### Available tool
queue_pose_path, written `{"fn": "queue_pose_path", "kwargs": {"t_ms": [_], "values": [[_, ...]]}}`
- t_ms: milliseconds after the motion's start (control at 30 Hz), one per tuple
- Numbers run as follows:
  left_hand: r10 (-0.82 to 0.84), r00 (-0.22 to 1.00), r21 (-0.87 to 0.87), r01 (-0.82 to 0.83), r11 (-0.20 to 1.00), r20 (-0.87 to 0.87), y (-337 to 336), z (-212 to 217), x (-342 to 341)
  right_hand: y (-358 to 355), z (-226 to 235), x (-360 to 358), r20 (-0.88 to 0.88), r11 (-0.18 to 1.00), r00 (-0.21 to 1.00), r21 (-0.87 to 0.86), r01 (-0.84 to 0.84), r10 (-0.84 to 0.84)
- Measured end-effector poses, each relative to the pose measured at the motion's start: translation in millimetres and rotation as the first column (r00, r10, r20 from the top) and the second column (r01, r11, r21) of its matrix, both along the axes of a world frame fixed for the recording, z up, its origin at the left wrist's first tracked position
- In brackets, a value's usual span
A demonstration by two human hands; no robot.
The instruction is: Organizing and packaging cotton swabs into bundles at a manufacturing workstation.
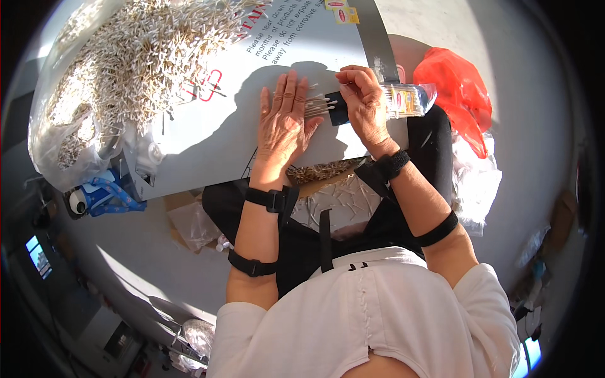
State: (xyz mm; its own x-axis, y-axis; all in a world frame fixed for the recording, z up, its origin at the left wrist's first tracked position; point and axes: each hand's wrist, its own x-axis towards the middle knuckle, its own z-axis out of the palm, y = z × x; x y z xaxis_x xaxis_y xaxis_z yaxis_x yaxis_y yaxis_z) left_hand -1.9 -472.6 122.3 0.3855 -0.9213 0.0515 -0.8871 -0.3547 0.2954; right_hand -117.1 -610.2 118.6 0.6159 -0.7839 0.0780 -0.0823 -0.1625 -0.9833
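My left hand [283, 120] lies flat on the grey printed board [208, 157], its fingers stretched out. Beside its thumb is a small row of cotton swabs [317, 106], white tips showing. These swabs lie against a dark flat piece [338, 108] that runs under my right hand [365, 104]. The fingers of that hand are curled in, and what they hold, if anything, is hidden. Just past its knuckles sits a clear plastic packet of cotton swabs [406, 101] with a yellow label.
A large clear bag heaped with loose cotton swabs [145, 63] covers the board's left side. Red plastic bag [454, 91] lies at the right. Small yellow labels [343, 14] sit at the far edge. Below the board, an open box [334, 201] contains scattered sticks. A blue-and-white object [104, 195] stands left.
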Motion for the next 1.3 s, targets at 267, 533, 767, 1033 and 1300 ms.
{"fn": "queue_pose_path", "kwargs": {"t_ms": [267, 533, 767, 1033, 1300], "values": [[0.156, 0.859, -0.422, -0.388, 0.819, -0.488, 10, -11, -16, 44, -7, -7, 0.261, 0.99, 0.962, 0.132, 0.04, -0.073], [0.092, 0.675, -0.453, -0.584, 0.674, -0.732, -10, -15, -42, 45, -16, 14, 0.299, 0.991, 0.953, 0.134, 0.003, -0.043], [0.192, 0.874, -0.519, -0.428, 0.74, -0.447, 9, -10, -15, 10, -4, -4, -0.032, 0.991, 0.994, -0.082, -0.106, 0.104], [0.111, 0.987, -0.298, -0.142, 0.944, -0.119, 1, 7, 6, -2, -2, -1, -0.298, 0.776, 0.937, -0.541, -0.325, 0.185], [0.086, 0.993, -0.275, -0.104, 0.956, -0.076, 5, 10, 11, -6, 0, -3, -0.213, 0.886, 0.966, -0.405, -0.226, 0.15]]}}
